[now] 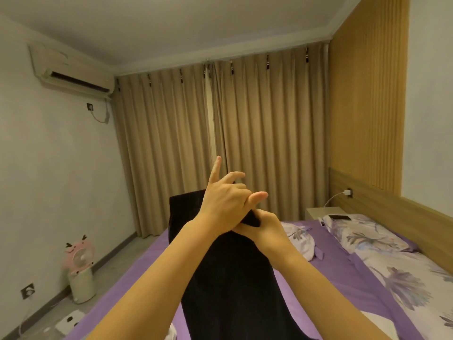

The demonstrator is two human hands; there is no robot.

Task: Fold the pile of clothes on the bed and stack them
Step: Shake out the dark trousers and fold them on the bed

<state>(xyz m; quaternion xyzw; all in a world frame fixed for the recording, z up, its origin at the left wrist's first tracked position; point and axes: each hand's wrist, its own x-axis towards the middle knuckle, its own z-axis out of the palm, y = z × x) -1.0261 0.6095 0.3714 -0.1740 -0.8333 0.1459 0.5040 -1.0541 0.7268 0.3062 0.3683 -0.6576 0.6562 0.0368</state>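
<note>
A dark, almost black garment (232, 278) hangs lifted above the purple bed (152, 271), running from my hands down to the bottom of the view. My left hand (225, 200) is at its top edge with the cloth passing behind the palm; the index finger and thumb stick out while the other fingers curl on the fabric. Just below and touching it, my right hand (266, 229) grips a fold of the same garment. The garment's upper left corner (179, 204) stands up beside my left hand. Its lower end is out of view.
A floral pillow (362, 234) and a crumpled white floral cloth (301, 239) lie on the bed's right side. A phone (339, 217) rests by the nightstand (318, 212). A pink fan on a white bin (79, 268) stands on the floor at left; beige curtains (245, 133) hang behind.
</note>
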